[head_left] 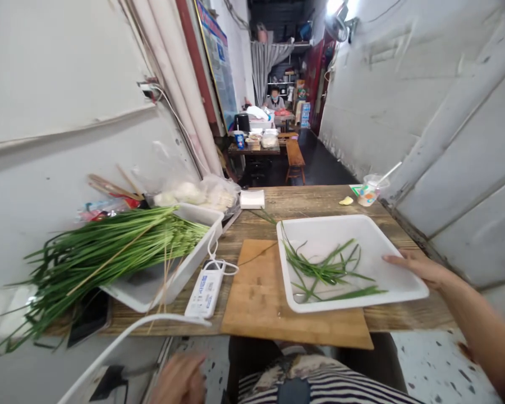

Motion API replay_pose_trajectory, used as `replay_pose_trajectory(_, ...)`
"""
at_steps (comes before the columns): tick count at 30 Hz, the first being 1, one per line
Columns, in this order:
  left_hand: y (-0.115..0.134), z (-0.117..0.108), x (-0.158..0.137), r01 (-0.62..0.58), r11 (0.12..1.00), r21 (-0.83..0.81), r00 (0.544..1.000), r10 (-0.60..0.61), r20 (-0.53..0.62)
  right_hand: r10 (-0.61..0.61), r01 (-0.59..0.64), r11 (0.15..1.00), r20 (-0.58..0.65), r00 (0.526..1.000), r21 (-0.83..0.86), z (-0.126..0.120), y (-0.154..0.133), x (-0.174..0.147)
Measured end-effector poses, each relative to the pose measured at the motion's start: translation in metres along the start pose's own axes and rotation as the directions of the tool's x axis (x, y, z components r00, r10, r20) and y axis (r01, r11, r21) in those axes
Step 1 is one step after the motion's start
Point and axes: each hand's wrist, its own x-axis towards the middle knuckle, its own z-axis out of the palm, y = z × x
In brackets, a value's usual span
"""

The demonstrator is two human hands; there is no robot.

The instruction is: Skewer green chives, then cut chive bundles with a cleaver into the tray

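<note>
Clasping the white tray [332,227] firmly by its right rim, our right hand [421,266] is holding it over the cutting board [252,294], green stalks [326,272] lying inside; our blurred left hand [182,379] is hovering below the table [311,202] edge, grip unclear.

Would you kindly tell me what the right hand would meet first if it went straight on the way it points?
The right hand holds the tray at its right rim; beyond that, the greens inside would likely come first, though their relative height is hard to judge.
</note>
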Motion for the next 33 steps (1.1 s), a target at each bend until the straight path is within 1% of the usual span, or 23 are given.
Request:
replay_pose_trajectory(2, 0.024, 0.038, 0.012, -0.038, 0.99, -0.133, 0.996, 0.048, 0.072, 0.146, -0.157, 0.976, 0.08, 0.986, 0.153, 0.008, -0.012, -0.012)
replay_pose_trajectory(3, 0.036, 0.052, 0.021, -0.038, 0.977, -0.21, 0.989, 0.067, 0.135, 0.178, -0.182, 0.965, 0.035, 0.983, 0.189, 0.007, -0.016, -0.019)
replay_pose_trajectory(5, 0.058, 0.069, 0.044, -0.041, 0.946, -0.322, 0.983, 0.097, 0.159, 0.202, -0.176, 0.965, -0.12, 0.972, 0.196, -0.003, -0.021, -0.035)
replay_pose_trajectory(7, 0.079, 0.076, 0.071, -0.162, 0.917, -0.364, 0.973, 0.21, 0.098, 0.182, -0.144, 0.977, -0.265, 0.947, 0.156, -0.013, -0.021, -0.051)
replay_pose_trajectory(8, 0.089, 0.078, 0.086, -0.239, 0.902, -0.36, 0.954, 0.288, 0.088, 0.16, -0.126, 0.984, -0.313, 0.936, 0.127, -0.016, -0.019, -0.058)
replay_pose_trajectory(9, 0.099, 0.082, 0.102, -0.311, 0.883, -0.351, 0.92, 0.372, 0.121, 0.138, -0.111, 0.989, -0.344, 0.929, 0.096, -0.018, -0.017, -0.063)
replay_pose_trajectory(10, 0.109, 0.087, 0.118, -0.358, 0.869, -0.34, 0.871, 0.442, 0.212, 0.121, -0.101, 0.992, -0.359, 0.926, 0.074, -0.017, -0.014, -0.066)
replay_pose_trajectory(11, 0.119, 0.096, 0.134, -0.384, 0.865, -0.323, 0.802, 0.486, 0.347, 0.109, -0.093, 0.994, -0.353, 0.929, 0.063, -0.015, -0.01, -0.068)
replay_pose_trajectory(12, 0.129, 0.108, 0.149, -0.406, 0.863, -0.299, 0.714, 0.504, 0.486, 0.102, -0.085, 0.994, -0.333, 0.937, 0.065, -0.011, -0.006, -0.068)
replay_pose_trajectory(14, 0.146, 0.137, 0.172, -0.444, 0.86, -0.252, 0.503, 0.472, 0.724, 0.095, -0.072, 0.994, -0.294, 0.951, 0.086, -0.003, 0.004, -0.066)
replay_pose_trajectory(15, 0.152, 0.153, 0.18, -0.468, 0.854, -0.23, 0.396, 0.435, 0.809, 0.09, -0.066, 0.994, -0.29, 0.953, 0.091, 0.001, 0.009, -0.066)
replay_pose_trajectory(16, 0.157, 0.167, 0.186, -0.488, 0.847, -0.21, 0.311, 0.393, 0.865, 0.085, -0.061, 0.994, -0.297, 0.951, 0.088, 0.005, 0.014, -0.065)
replay_pose_trajectory(17, 0.161, 0.179, 0.188, -0.502, 0.842, -0.196, 0.241, 0.354, 0.903, 0.082, -0.06, 0.995, -0.315, 0.946, 0.077, 0.009, 0.019, -0.065)
replay_pose_trajectory(18, 0.163, 0.189, 0.189, -0.514, 0.839, -0.179, 0.192, 0.316, 0.929, 0.078, -0.061, 0.996, -0.34, 0.937, 0.063, 0.013, 0.023, -0.066)
replay_pose_trajectory(19, 0.164, 0.196, 0.188, -0.527, 0.835, -0.158, 0.163, 0.282, 0.945, 0.071, -0.06, 0.997, -0.362, 0.93, 0.042, 0.017, 0.026, -0.066)
replay_pose_trajectory(22, 0.163, 0.204, 0.179, -0.579, 0.81, -0.091, 0.134, 0.205, 0.969, 0.036, -0.062, 0.997, -0.396, 0.918, -0.053, 0.024, 0.033, -0.067)
replay_pose_trajectory(24, 0.162, 0.205, 0.173, -0.593, 0.798, -0.111, 0.073, 0.19, 0.979, 0.012, -0.076, 0.985, -0.371, 0.929, -0.157, 0.024, 0.032, -0.066)
replay_pose_trajectory(26, 0.161, 0.207, 0.171, -0.576, 0.808, -0.124, 0.031, 0.174, 0.984, -0.027, -0.099, 0.925, -0.324, 0.946, -0.366, 0.023, 0.027, -0.067)
replay_pose_trajectory(27, 0.16, 0.209, 0.172, -0.569, 0.815, -0.114, 0.036, 0.163, 0.986, -0.069, -0.106, 0.858, -0.317, 0.946, -0.503, 0.023, 0.022, -0.069)
replay_pose_trajectory(28, 0.159, 0.211, 0.173, -0.565, 0.82, -0.093, 0.058, 0.152, 0.987, -0.14, -0.104, 0.763, -0.32, 0.937, -0.638, 0.024, 0.016, -0.072)
replay_pose_trajectory(30, 0.156, 0.213, 0.177, -0.557, 0.829, -0.05, 0.14, 0.154, 0.978, -0.356, -0.064, 0.555, -0.306, 0.883, -0.83, 0.029, -0.001, -0.078)
replay_pose_trajectory(32, 0.154, 0.214, 0.182, -0.537, 0.843, -0.038, 0.219, 0.183, 0.958, -0.553, 0.083, 0.411, -0.176, 0.815, -0.908, 0.038, -0.019, -0.083)
replay_pose_trajectory(33, 0.153, 0.213, 0.184, -0.525, 0.85, -0.037, 0.257, 0.2, 0.945, -0.602, 0.192, 0.363, -0.073, 0.795, -0.912, 0.042, -0.026, -0.083)
